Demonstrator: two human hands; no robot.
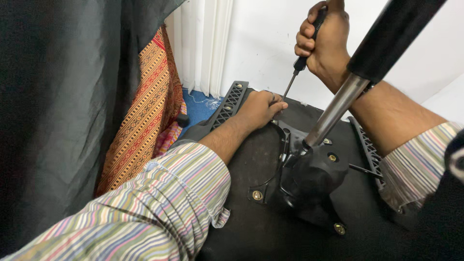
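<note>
White wall [261, 43], blue floor [198, 108]

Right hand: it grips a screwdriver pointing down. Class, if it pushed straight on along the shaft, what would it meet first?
Probably the black mechanism plate on the seat underside, beside the left hand; the tip is hidden behind its fingers.

the screwdriver [303, 60] tip was hidden behind the left hand [260, 107]; the gas cylinder [367, 72] ran off the top edge.
</note>
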